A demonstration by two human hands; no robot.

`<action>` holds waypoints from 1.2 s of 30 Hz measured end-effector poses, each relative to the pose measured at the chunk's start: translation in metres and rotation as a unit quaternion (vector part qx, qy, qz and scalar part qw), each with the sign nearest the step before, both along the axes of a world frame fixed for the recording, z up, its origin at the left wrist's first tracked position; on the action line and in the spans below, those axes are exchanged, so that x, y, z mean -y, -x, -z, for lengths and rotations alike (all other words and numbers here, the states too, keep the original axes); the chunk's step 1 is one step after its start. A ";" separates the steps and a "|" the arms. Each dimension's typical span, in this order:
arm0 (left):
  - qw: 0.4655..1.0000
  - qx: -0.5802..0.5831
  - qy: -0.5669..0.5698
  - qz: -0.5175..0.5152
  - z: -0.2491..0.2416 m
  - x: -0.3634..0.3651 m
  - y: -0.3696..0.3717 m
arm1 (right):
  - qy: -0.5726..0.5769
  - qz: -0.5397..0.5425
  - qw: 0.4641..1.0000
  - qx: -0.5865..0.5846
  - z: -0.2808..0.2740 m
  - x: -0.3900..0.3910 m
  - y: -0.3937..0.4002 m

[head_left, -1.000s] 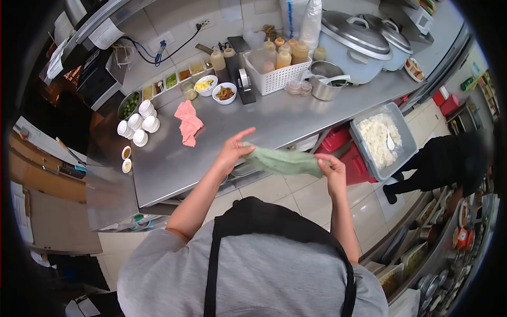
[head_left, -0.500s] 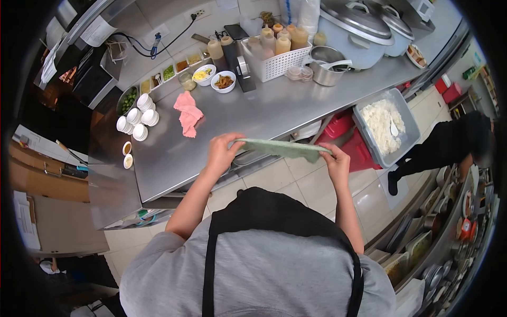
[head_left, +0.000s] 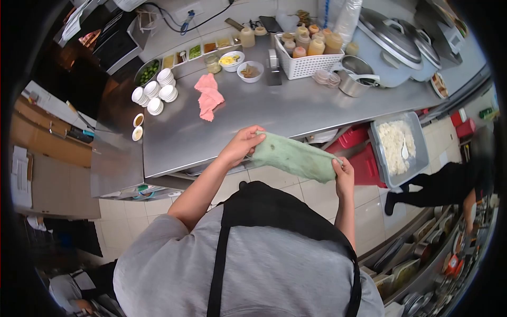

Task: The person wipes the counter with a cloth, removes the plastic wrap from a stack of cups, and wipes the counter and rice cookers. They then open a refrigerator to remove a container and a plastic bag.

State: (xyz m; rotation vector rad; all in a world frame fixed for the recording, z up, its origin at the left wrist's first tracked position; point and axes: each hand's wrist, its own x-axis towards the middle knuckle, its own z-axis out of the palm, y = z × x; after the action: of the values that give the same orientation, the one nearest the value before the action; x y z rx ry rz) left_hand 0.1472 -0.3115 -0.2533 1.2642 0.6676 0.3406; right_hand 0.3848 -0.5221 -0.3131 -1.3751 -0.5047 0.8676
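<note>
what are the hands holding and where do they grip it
A green cloth, stretched between both hands: the left hand pinches its left end, the right hand its right end, just off the counter edge.

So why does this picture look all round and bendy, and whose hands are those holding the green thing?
The picture comes from a small camera worn on a person's head, looking down, so you see their own grey shirt and black apron at the bottom. The lens bends the edges, which makes everything look round.

There is no machine here, just two bare hands. The left hand and the right hand each pinch one end of a green cloth, held stretched out in the air in front of a shiny metal counter.

On the counter lie a pink cloth, stacks of small white cups, a white basket of sauce bottles and little bowls of food. A grey tub of white rice sits lower down on the right. Another person in black stands at the right edge.
</note>
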 end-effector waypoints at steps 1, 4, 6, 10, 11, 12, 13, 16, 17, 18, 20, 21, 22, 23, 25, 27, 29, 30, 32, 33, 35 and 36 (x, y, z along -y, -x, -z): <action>1.000 0.009 -0.003 0.007 -0.002 -0.002 0.002 | -0.001 -0.008 1.000 0.001 -0.001 0.000 -0.001; 0.997 0.015 -0.058 0.040 -0.016 -0.003 0.008 | 0.022 -0.062 0.997 0.032 -0.010 0.005 -0.014; 0.993 0.014 -0.094 0.067 -0.032 -0.005 0.011 | -0.006 -0.082 0.996 0.027 -0.022 0.006 -0.017; 0.977 0.181 0.101 0.040 -0.056 -0.012 0.001 | -0.240 -0.063 0.955 -0.161 -0.042 0.000 -0.025; 0.968 0.212 0.125 0.042 -0.037 -0.017 -0.003 | -0.243 -0.036 0.950 -0.193 -0.037 -0.006 -0.018; 0.940 0.198 0.277 0.037 -0.031 -0.007 -0.004 | -0.239 -0.057 0.940 -0.236 -0.035 -0.011 -0.005; 0.915 0.195 0.351 0.029 -0.024 0.002 -0.003 | -0.228 -0.054 0.950 -0.204 -0.037 -0.014 0.010; 0.896 0.188 0.399 0.046 0.020 0.011 -0.004 | -0.227 -0.060 0.921 -0.311 -0.016 -0.012 0.036; 0.898 0.190 0.393 0.049 0.020 0.006 -0.005 | -0.233 -0.063 0.920 -0.307 -0.019 -0.014 0.035; 0.906 0.167 0.386 0.050 0.022 0.003 -0.006 | -0.224 -0.061 0.917 -0.324 -0.024 -0.012 0.036; 0.914 0.143 0.375 0.053 0.022 -0.010 -0.010 | -0.256 -0.073 0.879 -0.396 -0.031 -0.012 0.034; 0.906 0.156 0.389 0.062 0.021 -0.017 -0.013 | -0.259 -0.074 0.879 -0.394 -0.025 -0.013 0.028; 0.897 0.169 0.403 0.071 0.019 -0.022 -0.015 | -0.205 -0.082 0.905 -0.363 -0.011 -0.015 0.020; 0.898 0.170 0.400 0.074 0.018 -0.024 -0.016 | -0.151 -0.089 0.928 -0.329 0.004 -0.017 0.015; 0.922 0.087 0.378 0.013 0.015 -0.029 -0.018 | -0.111 -0.093 0.919 -0.366 0.035 -0.019 0.012; 0.928 0.078 0.364 0.010 0.017 -0.032 -0.019 | -0.072 -0.097 0.908 -0.401 0.036 -0.023 0.013; 0.934 0.068 0.351 0.003 0.018 -0.029 -0.019 | -0.025 -0.052 0.919 -0.390 0.032 -0.023 0.022; 0.944 0.055 0.327 -0.008 0.014 -0.024 -0.022 | -0.028 -0.050 0.920 -0.387 0.028 -0.026 0.026; 0.955 0.058 0.289 0.011 0.030 -0.018 -0.034 | -0.039 -0.064 0.922 -0.381 0.024 -0.033 0.032; 0.959 0.083 0.263 0.056 0.031 -0.007 -0.042 | -0.044 -0.078 0.922 -0.375 0.019 -0.037 0.037; 0.961 0.087 0.221 0.140 0.033 0.024 -0.061 | -0.049 -0.092 0.927 -0.359 0.010 -0.045 0.047; 0.960 0.066 0.205 0.178 0.028 0.039 -0.069 | -0.050 -0.103 0.919 -0.378 0.008 -0.048 0.051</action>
State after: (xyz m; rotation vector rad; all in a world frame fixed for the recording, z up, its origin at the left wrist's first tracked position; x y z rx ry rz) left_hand 0.2161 -0.3507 -0.2814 0.9289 0.3601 -0.0140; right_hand 0.3336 -0.4746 -0.3212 -0.8013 -0.0846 1.4324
